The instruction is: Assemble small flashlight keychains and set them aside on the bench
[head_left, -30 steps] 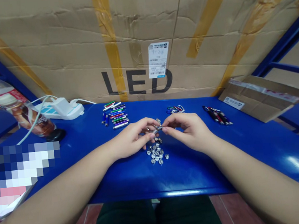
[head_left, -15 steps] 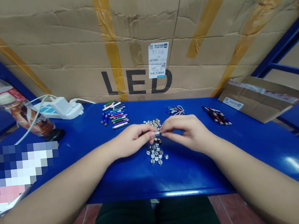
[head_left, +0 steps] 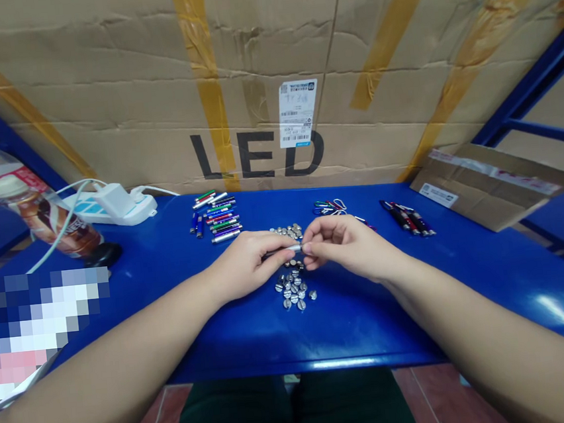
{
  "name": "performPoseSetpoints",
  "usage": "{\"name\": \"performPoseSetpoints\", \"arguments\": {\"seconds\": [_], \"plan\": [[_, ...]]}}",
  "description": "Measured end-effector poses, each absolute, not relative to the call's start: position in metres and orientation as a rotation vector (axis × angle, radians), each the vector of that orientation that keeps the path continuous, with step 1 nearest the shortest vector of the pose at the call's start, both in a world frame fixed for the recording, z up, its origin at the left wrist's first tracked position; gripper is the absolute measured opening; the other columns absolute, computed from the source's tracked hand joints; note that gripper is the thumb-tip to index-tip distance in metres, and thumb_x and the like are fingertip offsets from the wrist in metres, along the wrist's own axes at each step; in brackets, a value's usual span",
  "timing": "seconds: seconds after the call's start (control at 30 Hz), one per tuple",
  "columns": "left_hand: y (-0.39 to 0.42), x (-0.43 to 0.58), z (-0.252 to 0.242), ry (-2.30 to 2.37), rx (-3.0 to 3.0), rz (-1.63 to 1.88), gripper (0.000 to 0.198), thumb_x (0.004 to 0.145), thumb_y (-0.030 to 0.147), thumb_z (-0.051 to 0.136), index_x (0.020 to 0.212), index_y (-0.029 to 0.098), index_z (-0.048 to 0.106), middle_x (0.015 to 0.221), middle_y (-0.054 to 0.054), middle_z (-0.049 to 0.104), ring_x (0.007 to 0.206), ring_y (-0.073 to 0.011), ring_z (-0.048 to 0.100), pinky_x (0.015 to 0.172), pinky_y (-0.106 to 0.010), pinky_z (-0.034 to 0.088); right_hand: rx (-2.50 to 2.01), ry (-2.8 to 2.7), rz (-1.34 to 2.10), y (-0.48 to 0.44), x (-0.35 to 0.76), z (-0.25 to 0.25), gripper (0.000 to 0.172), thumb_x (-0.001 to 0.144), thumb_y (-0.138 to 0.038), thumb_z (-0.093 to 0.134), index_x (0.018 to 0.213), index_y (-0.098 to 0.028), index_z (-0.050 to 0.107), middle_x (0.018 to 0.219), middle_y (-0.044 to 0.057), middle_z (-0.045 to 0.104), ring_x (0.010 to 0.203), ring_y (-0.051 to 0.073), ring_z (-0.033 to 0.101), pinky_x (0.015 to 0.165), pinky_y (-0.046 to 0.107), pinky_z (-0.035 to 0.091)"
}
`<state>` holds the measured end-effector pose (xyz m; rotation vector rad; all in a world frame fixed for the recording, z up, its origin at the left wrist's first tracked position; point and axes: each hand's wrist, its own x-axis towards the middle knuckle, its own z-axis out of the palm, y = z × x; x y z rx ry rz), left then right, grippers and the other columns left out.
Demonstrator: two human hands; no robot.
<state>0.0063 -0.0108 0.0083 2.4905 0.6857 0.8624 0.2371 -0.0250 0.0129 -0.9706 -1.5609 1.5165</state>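
My left hand and my right hand meet over the middle of the blue table. Both pinch a small silver piece between their fingertips, the left from the left end, the right from the right end. Just below the hands lies a pile of small silver caps. A second cluster of silver caps lies just beyond the fingers.
Coloured mini flashlight tubes lie at the back left, carabiner clips and dark flashlights at the back right. A drink bottle and white power strip stand left. A large "LED" carton walls the back.
The hands have closed in on each other and dropped slightly. My right hand has turned, its fingers curling more round the silver piece.
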Motion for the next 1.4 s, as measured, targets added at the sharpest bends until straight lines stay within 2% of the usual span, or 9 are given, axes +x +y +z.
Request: {"name": "performPoseSetpoints", "arguments": {"seconds": [0.1,0.33,0.63,0.87,1.0,1.1,1.23,1.3,1.4], "plan": [[-0.012,0.008,0.009,0.703,2.566,0.896,0.021,0.105,0.025,0.054,0.113,0.018,0.073,0.099,-0.007,0.077,0.089,-0.0178,0.071,0.08,-0.029,0.054,-0.995,-1.449,1.608,-0.024,0.236,0.014,0.038,0.07,-0.039,0.094,0.085,-0.015,0.068,0.07,0.002,0.075,0.067,0.014,0.075,0.068,0.026,0.065],[-0.011,0.006,0.008,0.731,2.602,0.972,0.016,0.103,0.022,0.058,0.111,0.016,0.07,0.094,-0.005,0.071,0.085,-0.0159,0.066,0.078,-0.028,0.052,-1.089,-1.4,1.833,-0.027,0.237,0.017,0.031,0.084,-0.04,0.085,0.083,-0.012,0.071,0.073,0.005,0.075,0.06,0.012,0.073,0.059,0.023,0.065],[-0.014,0.004,0.009,0.588,2.73,1.013,0.021,0.107,0.024,0.051,0.114,0.015,0.068,0.095,-0.007,0.074,0.088,-0.0172,0.07,0.078,-0.028,0.056,-0.898,-1.238,2.137,-0.026,0.241,0.016,0.033,0.081,-0.042,0.087,0.08,-0.012,0.072,0.068,0.003,0.072,0.054,0.011,0.068,0.053,0.022,0.062],[-0.013,0.002,0.009,0.57,2.798,0.944,0.023,0.107,0.025,0.049,0.111,0.014,0.069,0.093,-0.008,0.075,0.086,-0.0175,0.072,0.076,-0.027,0.057,-0.891,-1.317,2.126,-0.024,0.239,0.006,0.037,0.075,-0.043,0.09,0.081,-0.014,0.067,0.069,0.0,0.07,0.055,0.009,0.065,0.053,0.021,0.058],[-0.015,0.002,0.01,0.619,2.74,0.887,0.025,0.108,0.026,0.049,0.109,0.015,0.071,0.094,-0.007,0.076,0.086,-0.0175,0.072,0.076,-0.027,0.055,-0.899,-1.663,1.863,-0.027,0.24,0.009,0.038,0.085,-0.05,0.08,0.083,-0.016,0.063,0.075,0.0,0.068,0.058,0.011,0.064,0.057,0.025,0.055],[-0.016,0.003,0.011,0.684,2.64,0.811,0.027,0.107,0.029,0.048,0.104,0.016,0.072,0.092,-0.006,0.077,0.082,-0.0169,0.072,0.074,-0.027,0.054,-0.89,-2.133,1.232,-0.029,0.243,0.014,0.029,0.1,-0.041,0.062,0.083,-0.017,0.063,0.075,0.001,0.063,0.063,0.012,0.06,0.062,0.028,0.049],[-0.017,0.007,0.013,0.77,2.465,0.665,0.031,0.107,0.032,0.049,0.093,0.016,0.072,0.08,-0.001,0.074,0.07,-0.0144,0.068,0.065,-0.024,0.05,-0.746,-2.495,0.454,-0.033,0.246,0.019,0.023,0.105,-0.024,0.052,0.085,-0.017,0.063,0.079,0.003,0.06,0.075,0.016,0.053,0.073,0.031,0.043],[-0.018,0.008,0.014,0.778,2.42,0.684,0.03,0.106,0.031,0.05,0.092,0.016,0.072,0.078,-0.001,0.074,0.069,-0.0136,0.067,0.065,-0.023,0.049,-0.736,-2.502,0.397,-0.035,0.246,0.019,0.024,0.106,-0.023,0.05,0.086,-0.017,0.062,0.08,0.003,0.059,0.076,0.016,0.052,0.074,0.032,0.042],[-0.018,0.008,0.014,0.718,2.474,0.804,0.024,0.105,0.027,0.052,0.097,0.016,0.071,0.083,-0.001,0.075,0.074,-0.0135,0.069,0.069,-0.022,0.051,-0.814,-2.376,0.597,-0.037,0.244,0.02,0.03,0.107,-0.027,0.047,0.082,-0.018,0.061,0.077,0.003,0.059,0.073,0.015,0.053,0.072,0.03,0.042]]}}
